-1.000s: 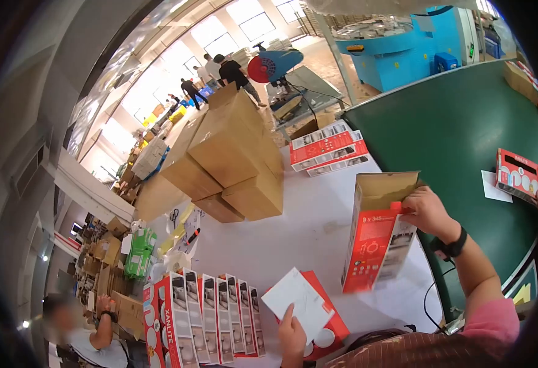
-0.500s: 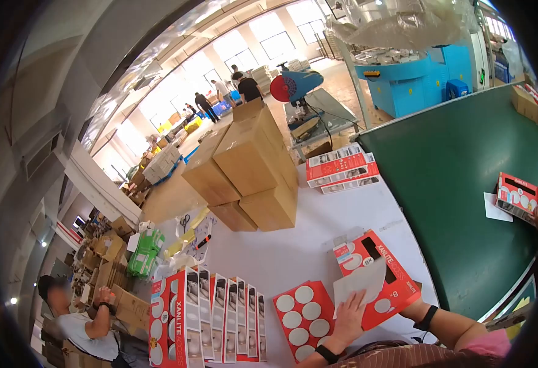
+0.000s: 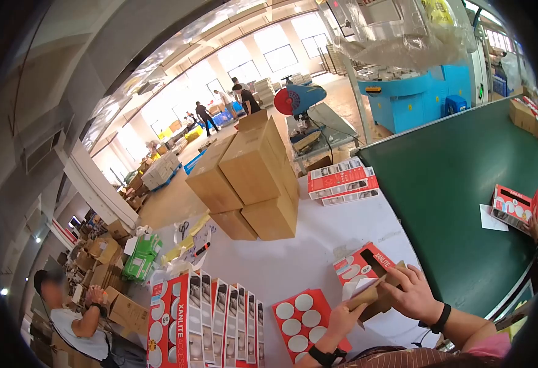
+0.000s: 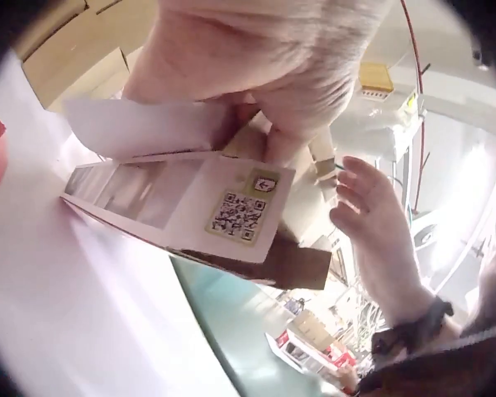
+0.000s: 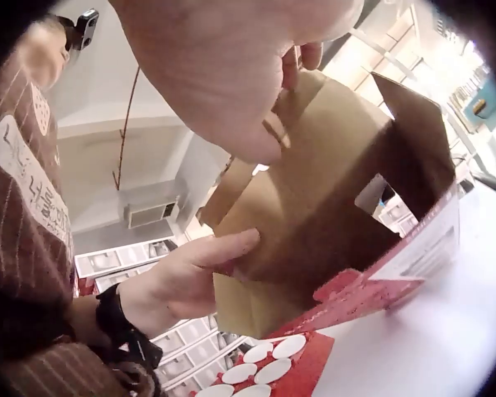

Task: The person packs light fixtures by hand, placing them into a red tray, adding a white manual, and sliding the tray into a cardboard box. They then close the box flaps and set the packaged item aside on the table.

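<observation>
A red and white carton (image 3: 366, 262) lies on the white table with its open, brown-lined end towards the person. My left hand (image 3: 341, 325) grips the near edge of that opening, thumb on the brown inside (image 5: 314, 190). My right hand (image 3: 417, 295) holds a brown flap on the other side, its fingers bent over the cardboard in the right wrist view. A white sheet (image 4: 149, 128) sits between my left hand and the carton's outside. Just left of the carton, a red piece with white discs (image 3: 304, 316) lies flat. Part of the carton's inside is dark, with a window cut-out.
Upright printed cartons (image 3: 189, 319) stand in a row at front left. Brown boxes (image 3: 256, 165) are stacked behind, with more printed cartons (image 3: 342, 181) farther right. At right, another person's hand touches a carton (image 3: 511, 205) on the green surface (image 3: 453, 178). Scissors lie at back left.
The carton's opening has turned up towards the person. My left hand has gone from the sheet on its printed face to its edge; my right hand has come up onto a flap.
</observation>
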`<state>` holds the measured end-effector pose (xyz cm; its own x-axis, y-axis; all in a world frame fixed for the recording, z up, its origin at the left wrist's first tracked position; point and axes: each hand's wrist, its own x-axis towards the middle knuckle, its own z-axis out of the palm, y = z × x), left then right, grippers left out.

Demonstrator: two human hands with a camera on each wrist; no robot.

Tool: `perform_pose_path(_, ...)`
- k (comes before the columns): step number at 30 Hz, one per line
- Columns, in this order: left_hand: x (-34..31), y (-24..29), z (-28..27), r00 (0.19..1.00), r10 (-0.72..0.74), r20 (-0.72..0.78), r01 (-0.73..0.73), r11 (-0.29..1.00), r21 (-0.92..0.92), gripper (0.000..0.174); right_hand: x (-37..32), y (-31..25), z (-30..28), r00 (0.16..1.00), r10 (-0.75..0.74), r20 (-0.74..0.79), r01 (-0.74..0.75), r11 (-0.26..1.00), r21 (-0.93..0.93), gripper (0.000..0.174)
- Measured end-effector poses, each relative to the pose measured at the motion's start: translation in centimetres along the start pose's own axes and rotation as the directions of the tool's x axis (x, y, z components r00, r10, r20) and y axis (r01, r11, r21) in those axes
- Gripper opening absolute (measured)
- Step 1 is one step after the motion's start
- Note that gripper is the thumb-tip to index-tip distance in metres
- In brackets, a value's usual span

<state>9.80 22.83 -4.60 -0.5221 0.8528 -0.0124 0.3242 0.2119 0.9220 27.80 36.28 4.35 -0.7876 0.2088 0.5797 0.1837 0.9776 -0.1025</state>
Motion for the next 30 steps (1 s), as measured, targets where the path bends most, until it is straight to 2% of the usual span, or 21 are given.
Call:
perform_pose_path(1,0.2,0.1,-0.2,0.994,-0.101,0.030,0.101,0.995,-0.014,0.035,0.4,0.0,-0.1,0.998,-0.008,0.057,0.011,0.999,-0.053,0.055)
perform_pose_path(2,0.4,0.3,-0.4,0.995,-0.097,0.027,0.097,0.995,-0.015,0.035,0.8,0.0,-0.1,0.993,-0.013,0.114,0.026,0.994,-0.106,0.055)
perform_pose_path(5,0.7,1.2,-1.3,0.992,-0.123,0.026,0.124,0.992,-0.025,0.041,1.5,0.5,0.8,0.987,-0.059,0.147,0.089,0.975,-0.206,0.052)
perform_pose_path(7,1.0,2.2,-1.9,0.974,-0.212,0.080,0.210,0.977,0.033,0.047,2.1,0.9,1.7,0.989,-0.067,0.132,0.096,0.968,-0.230,0.050)
perform_pose_path(8,1.3,1.4,-1.7,0.974,-0.211,0.079,0.209,0.977,0.031,0.047,2.3,1.2,2.1,0.990,-0.071,0.119,0.100,0.962,-0.253,0.049)
perform_pose_path(11,2.2,-0.8,-0.7,0.980,-0.186,0.065,0.188,0.982,-0.030,0.050,3.4,2.4,2.7,0.979,-0.164,0.124,0.190,0.953,-0.237,0.048)
perform_pose_path(13,2.5,-0.5,-0.8,0.978,-0.208,-0.012,0.207,0.977,-0.053,0.051,3.8,2.6,2.4,0.978,-0.173,0.121,0.198,0.949,-0.246,0.048)
perform_pose_path(17,2.1,2.5,-2.2,0.960,-0.280,0.027,0.280,0.960,0.011,0.054,3.8,3.5,2.8,0.971,-0.215,0.106,0.234,0.945,-0.227,0.044)
perform_pose_path(19,1.8,2.4,-2.2,0.984,-0.017,-0.175,0.025,0.999,0.040,0.053,3.5,3.6,3.0,0.964,-0.221,0.148,0.249,0.945,-0.213,0.043)
perform_pose_path(20,1.7,2.6,-2.3,0.984,-0.013,-0.178,0.021,0.999,0.041,0.053,3.5,3.7,3.0,0.955,-0.226,0.191,0.263,0.945,-0.196,0.042)
perform_pose_path(21,1.5,3.0,-2.4,0.940,0.147,-0.309,-0.058,0.959,0.279,0.056,3.7,3.9,2.9,0.950,-0.273,0.150,0.302,0.926,-0.228,0.037)
perform_pose_path(22,1.2,3.4,-2.6,0.861,0.327,-0.390,-0.095,0.856,0.508,0.059,3.4,4.1,3.2,0.951,-0.274,0.146,0.302,0.925,-0.230,0.037)
perform_pose_path(23,0.8,4.1,-2.7,0.865,0.435,-0.249,-0.232,0.788,0.570,0.061,2.8,4.2,3.7,0.951,-0.241,0.192,0.278,0.940,-0.197,0.032)
perform_pose_path(24,0.3,5.1,-2.4,0.865,0.435,-0.251,-0.231,0.788,0.571,0.061,2.6,4.4,4.0,0.948,-0.210,0.241,0.253,0.953,-0.164,0.027)
perform_pose_path(25,-0.4,6.1,-2.0,0.904,0.413,-0.109,-0.241,0.703,0.668,0.060,2.6,4.6,4.1,0.947,-0.212,0.242,0.255,0.953,-0.162,0.027)
perform_pose_path(26,-0.8,6.7,-1.7,0.930,0.367,0.032,-0.265,0.605,0.751,0.059,2.5,4.6,4.2,0.920,-0.236,0.314,0.288,0.949,-0.132,0.021)
perform_pose_path(27,-0.9,6.7,-1.4,0.968,0.240,0.071,-0.214,0.647,0.732,0.054,2.6,4.7,4.3,0.888,-0.258,0.382,0.318,0.942,-0.103,0.016)
perform_pose_path(30,-0.9,6.2,-1.3,0.958,0.262,0.113,-0.248,0.567,0.785,0.047,3.0,4.1,4.0,0.909,-0.239,0.340,0.296,0.947,-0.124,0.013)
